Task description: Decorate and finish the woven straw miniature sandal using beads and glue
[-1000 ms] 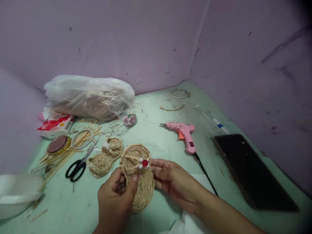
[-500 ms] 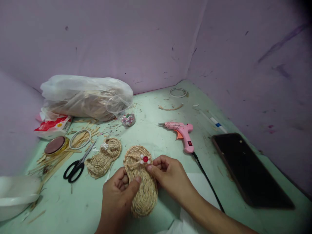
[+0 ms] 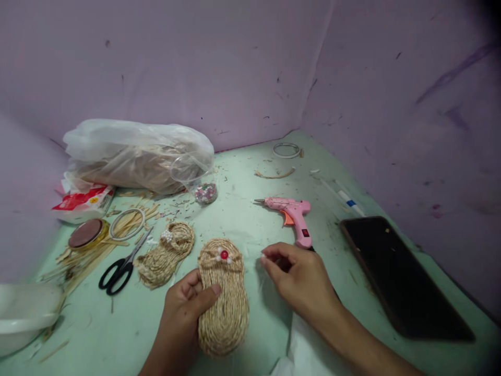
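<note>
My left hand [image 3: 187,304] grips the left edge of a small woven straw sandal [image 3: 223,297] that lies flat on the green surface, thumb on its sole. The sandal's strap carries a red bead with white petals [image 3: 224,255]. My right hand [image 3: 298,277] hovers just right of the sandal, fingers curled together, apart from it, with nothing visible in them. A second straw sandal [image 3: 166,253] with a white bead flower lies to the left.
Black scissors [image 3: 119,266], a round tin [image 3: 85,234], straw strips and a plastic bag of straw [image 3: 136,155] are at the left. A pink glue gun [image 3: 293,215] and its cord lie behind my right hand. A dark phone [image 3: 399,274] lies right; a cup of beads [image 3: 204,190] is centre-back.
My right hand let go of the sandal's bead strap and drew back to the right. The sandal was lowered flat onto the surface, still held by my left hand.
</note>
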Demonstrator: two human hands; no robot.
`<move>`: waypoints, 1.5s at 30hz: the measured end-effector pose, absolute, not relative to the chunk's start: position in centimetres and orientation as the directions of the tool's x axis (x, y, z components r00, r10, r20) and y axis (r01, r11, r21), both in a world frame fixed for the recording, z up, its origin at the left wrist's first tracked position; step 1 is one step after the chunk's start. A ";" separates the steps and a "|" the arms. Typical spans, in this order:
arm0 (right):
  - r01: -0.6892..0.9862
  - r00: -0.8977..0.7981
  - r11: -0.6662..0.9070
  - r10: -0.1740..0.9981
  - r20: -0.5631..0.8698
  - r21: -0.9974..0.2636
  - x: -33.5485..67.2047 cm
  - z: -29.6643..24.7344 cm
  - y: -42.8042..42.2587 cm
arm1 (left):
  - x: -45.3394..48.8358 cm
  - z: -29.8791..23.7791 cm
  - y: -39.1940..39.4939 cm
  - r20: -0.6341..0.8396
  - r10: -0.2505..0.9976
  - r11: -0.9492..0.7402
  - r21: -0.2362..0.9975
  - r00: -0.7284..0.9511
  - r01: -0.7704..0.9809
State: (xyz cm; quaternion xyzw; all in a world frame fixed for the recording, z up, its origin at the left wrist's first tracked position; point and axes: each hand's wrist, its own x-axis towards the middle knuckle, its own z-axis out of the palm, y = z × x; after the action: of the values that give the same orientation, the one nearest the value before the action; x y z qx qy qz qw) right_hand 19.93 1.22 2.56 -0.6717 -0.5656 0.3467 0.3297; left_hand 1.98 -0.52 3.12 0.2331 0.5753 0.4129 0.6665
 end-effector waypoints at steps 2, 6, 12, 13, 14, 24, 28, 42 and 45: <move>0.778 0.083 -0.078 0.996 -0.020 -0.624 20.8 2.6 1.5 | 1.7 2.9 -0.6 -0.573 0.819 0.562 0.792 0.030 -0.237; 0.864 -0.030 -0.027 0.994 -0.105 -0.503 21.8 3.0 1.7 | 1.3 2.8 -0.4 -0.590 0.805 0.592 0.791 0.064 -0.154; 0.822 -0.056 -0.034 0.989 -0.140 -0.569 22.4 3.2 1.6 | 0.5 2.8 0.1 -0.639 0.754 0.639 0.767 0.151 0.057; 0.826 -0.058 -0.026 0.990 -0.131 -0.563 22.5 3.1 1.6 | 0.3 2.8 0.2 -0.638 0.758 0.626 0.770 0.135 0.123; 0.830 -0.061 -0.016 0.991 -0.119 -0.558 22.5 3.0 1.6 | 0.2 2.7 0.3 -0.634 0.766 0.608 0.768 0.106 0.203; 0.766 -0.281 0.183 0.958 -0.064 -0.616 21.6 2.8 1.2 | 0.4 3.4 0.5 -0.500 0.857 0.312 0.303 -0.129 0.901; 0.762 -0.392 0.259 0.914 -0.105 -0.594 21.2 2.8 1.0 | 0.3 3.2 0.3 -0.468 0.877 0.245 0.236 -0.111 0.940; 0.746 -0.580 0.446 0.801 -0.153 -0.494 20.7 3.3 0.5 | 0.1 3.0 0.4 -0.463 0.883 0.215 0.253 -0.077 0.943; 0.729 -0.544 0.407 0.832 -0.106 -0.550 20.8 3.3 0.5 | 0.1 3.1 0.3 -0.464 0.882 0.217 0.250 -0.080 0.943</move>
State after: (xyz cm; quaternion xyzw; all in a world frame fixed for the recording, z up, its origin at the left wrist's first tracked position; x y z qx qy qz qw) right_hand 20.84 0.52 3.33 -0.4684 -0.8335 0.2779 0.0926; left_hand 0.11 0.31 3.06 0.6229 0.7326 -0.0572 0.2682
